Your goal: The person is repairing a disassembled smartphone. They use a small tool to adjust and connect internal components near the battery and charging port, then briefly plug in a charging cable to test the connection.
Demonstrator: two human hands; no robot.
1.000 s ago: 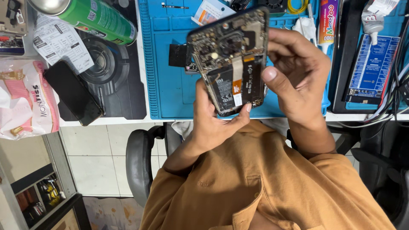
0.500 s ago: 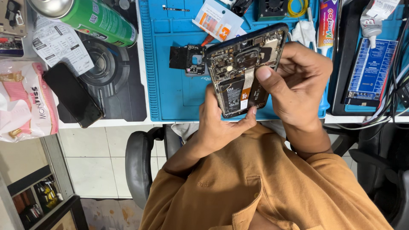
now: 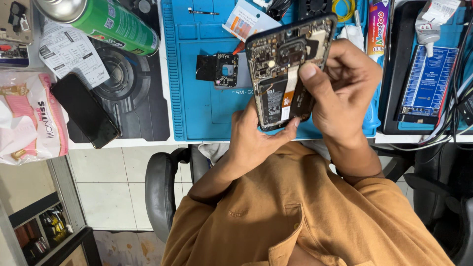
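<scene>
Phone's point(image 3: 288, 74) lower edge hides behind the hands point(image 3: 340, 93); the green can point(image 3: 106, 22) runs off the top edge; circuit parts too small to read.

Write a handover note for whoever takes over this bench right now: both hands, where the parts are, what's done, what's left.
Left hand: cradles the lower end of the opened phone from beneath.
Right hand: grips the phone's right edge, thumb pressed on the inside by the orange flex strip.
Parts: the phone is held above the blue mat; a small black board piece lies on the mat to its left. A second, dark phone rests on the grey pad.
Done: back is off, boards and battery exposed.
Left: phone is not closed; the black piece is off it.
</scene>
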